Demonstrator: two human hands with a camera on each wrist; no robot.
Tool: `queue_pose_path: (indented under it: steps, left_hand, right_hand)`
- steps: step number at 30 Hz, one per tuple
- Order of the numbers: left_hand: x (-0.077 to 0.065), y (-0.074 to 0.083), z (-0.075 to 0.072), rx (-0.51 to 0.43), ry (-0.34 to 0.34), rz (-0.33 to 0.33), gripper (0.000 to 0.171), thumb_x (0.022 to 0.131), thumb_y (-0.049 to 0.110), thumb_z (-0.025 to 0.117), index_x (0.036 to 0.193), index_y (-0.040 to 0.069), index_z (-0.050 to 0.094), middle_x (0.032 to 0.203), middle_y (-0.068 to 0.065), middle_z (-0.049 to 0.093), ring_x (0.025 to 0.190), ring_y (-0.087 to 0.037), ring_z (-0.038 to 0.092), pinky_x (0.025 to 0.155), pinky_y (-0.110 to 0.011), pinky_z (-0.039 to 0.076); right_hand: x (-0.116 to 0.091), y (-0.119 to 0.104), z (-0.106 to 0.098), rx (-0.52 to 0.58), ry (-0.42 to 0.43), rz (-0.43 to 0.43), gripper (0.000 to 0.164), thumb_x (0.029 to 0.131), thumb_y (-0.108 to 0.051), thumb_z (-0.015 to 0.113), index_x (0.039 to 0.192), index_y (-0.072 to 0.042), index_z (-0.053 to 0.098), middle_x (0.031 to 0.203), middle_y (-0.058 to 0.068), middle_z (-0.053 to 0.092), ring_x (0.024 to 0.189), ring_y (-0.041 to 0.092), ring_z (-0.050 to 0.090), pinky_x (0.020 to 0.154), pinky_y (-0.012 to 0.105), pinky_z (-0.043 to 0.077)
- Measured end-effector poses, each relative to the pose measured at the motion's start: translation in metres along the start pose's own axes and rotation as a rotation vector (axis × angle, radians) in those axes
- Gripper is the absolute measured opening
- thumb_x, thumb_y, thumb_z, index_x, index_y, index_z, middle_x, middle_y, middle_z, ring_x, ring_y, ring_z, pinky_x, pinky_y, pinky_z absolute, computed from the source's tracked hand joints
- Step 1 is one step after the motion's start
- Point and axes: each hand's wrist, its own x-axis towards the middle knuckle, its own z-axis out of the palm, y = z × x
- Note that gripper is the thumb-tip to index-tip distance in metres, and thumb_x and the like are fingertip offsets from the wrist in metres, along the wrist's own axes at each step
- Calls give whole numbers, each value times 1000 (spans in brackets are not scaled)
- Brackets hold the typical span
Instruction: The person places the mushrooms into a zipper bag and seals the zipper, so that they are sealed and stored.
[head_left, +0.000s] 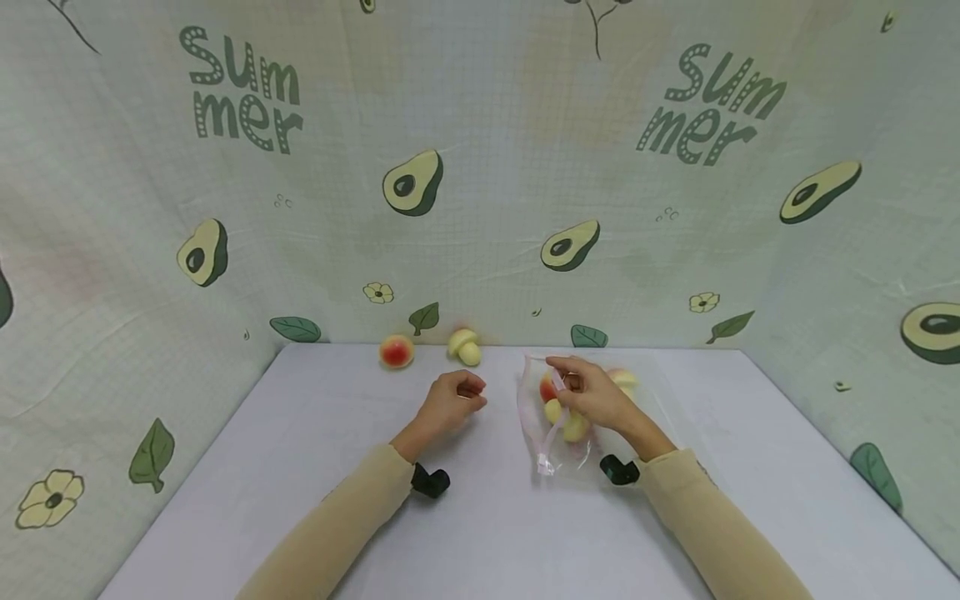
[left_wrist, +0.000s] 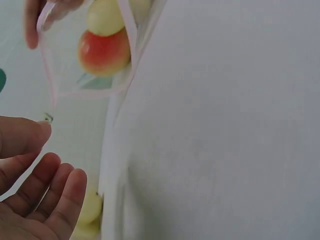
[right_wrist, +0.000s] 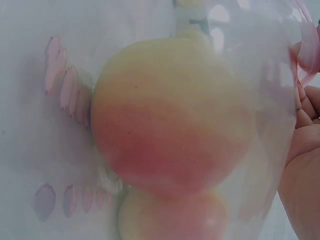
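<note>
A clear plastic zip bag (head_left: 530,417) with a pink edge and a slider (head_left: 545,464) stands at the right of the white table. My right hand (head_left: 597,398) pinches its upper edge, and the mouth gapes toward the left. Inside are a red-and-yellow round piece (left_wrist: 105,51) and several pale yellow pieces (head_left: 575,427). Through the film, the right wrist view shows a large red-yellow piece (right_wrist: 172,117) up close. My left hand (head_left: 448,402) hovers left of the bag, fingers loosely bent, holding nothing.
At the table's back edge lie a red-and-yellow round piece (head_left: 396,352) and, to its right, a pale yellow mushroom-shaped piece (head_left: 467,347). A printed cloth (head_left: 480,125) hangs behind the table and along both sides. Black cameras (head_left: 431,482) sit at both wrists.
</note>
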Motion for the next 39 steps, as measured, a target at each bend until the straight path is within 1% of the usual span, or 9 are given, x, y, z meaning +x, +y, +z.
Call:
queue_pose_path:
  steps: [6,10,13,17,20,23,26,33,39]
  left_hand:
    - [2,-10,-41,56,104,11,23,83,8,72,104,3,64,102,-13,66,91,-20,61,81,-34,52]
    - [3,-15,-65,88,141,15,28,83,10,73,109,5,62,104,-13,63,96,-25,60,86,-38,50]
    - [3,-19,-80,113,154,17,29,84,10,71,111,3,61,109,-15,61,103,-31,57,89,-42,47]
    - [6,-27,-95,139,189,8,34,86,12,70,116,1,59,118,-16,57,112,-34,52,95,-45,43]
    - [9,-32,-103,169,232,0,36,85,14,71,117,2,59,120,-16,55,113,-33,49,96,-45,43]
    - [12,-36,-108,201,272,10,34,85,13,71,115,3,60,119,-15,54,114,-33,46,94,-48,45]
    - [14,-39,-112,223,306,24,35,83,12,72,115,3,60,119,-16,53,117,-34,41,94,-50,44]
    - [17,-48,-115,248,301,-49,47,84,13,73,127,6,55,130,-16,44,125,-34,30,99,-52,38]
    - [22,-54,-118,284,297,-44,55,83,12,73,133,7,51,133,-20,39,125,-37,28,100,-54,36]
  right_hand:
    - [-1,0,1,16,-2,-4,48,85,11,57,131,15,46,102,27,52,73,20,48,55,19,42]
    - [-1,0,1,20,-6,1,48,85,10,57,132,14,45,103,27,52,73,20,48,55,19,42]
    - [-1,0,1,8,-6,-1,48,85,10,57,132,14,46,100,25,52,72,20,48,54,19,41]
    - [-1,-1,1,-13,-3,-11,48,84,10,57,131,14,47,94,23,51,69,19,45,53,19,38]
    - [0,0,1,-5,-10,-5,48,85,10,57,132,14,46,95,23,51,69,17,46,53,19,38]
    - [0,1,1,16,-19,4,49,85,9,56,132,14,45,99,24,52,69,17,47,53,19,40]
    - [1,2,1,21,-22,7,49,86,9,56,133,14,44,101,26,52,70,17,48,53,19,41]
    - [0,3,1,37,-28,15,49,86,10,56,133,15,44,107,29,51,75,19,51,56,19,45]
    - [1,3,2,38,-38,15,50,86,9,56,134,14,43,106,28,52,70,15,49,54,19,43]
